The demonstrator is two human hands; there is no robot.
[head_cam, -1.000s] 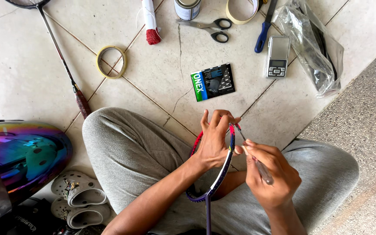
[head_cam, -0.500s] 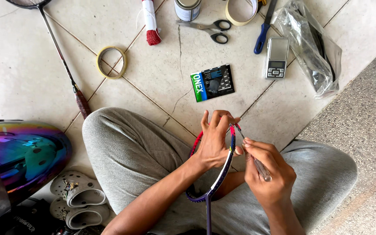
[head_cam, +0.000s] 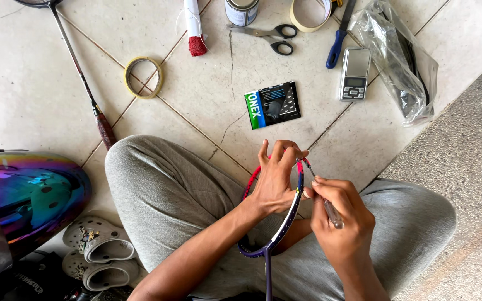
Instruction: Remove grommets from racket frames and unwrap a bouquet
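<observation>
head camera, looking down (close), tiled floor (head_cam: 40, 95)

Red, pink and dark blue racket frame (head_cam: 285, 217) over grey trousers (head_cam: 174, 195) on pale cream floor tiles (head_cam: 23, 89).

Around it: a black packet (head_cam: 273, 105) with a green-and-blue stripe, black-handled scissors (head_cam: 274, 38), a blue-handled tool (head_cam: 337, 45), a silver pocket scale (head_cam: 355, 73), yellowish tape rolls (head_cam: 143, 77), an iridescent rainbow-tinted helmet (head_cam: 26, 192), and grey clogs (head_cam: 99, 256).

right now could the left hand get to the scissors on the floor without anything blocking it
Probably not as things stand. The left hand is wrapped around the racket frame, and the scissors lie far off across the tiles, past the raised knee and the string packet. Nothing covers them, though.
</observation>
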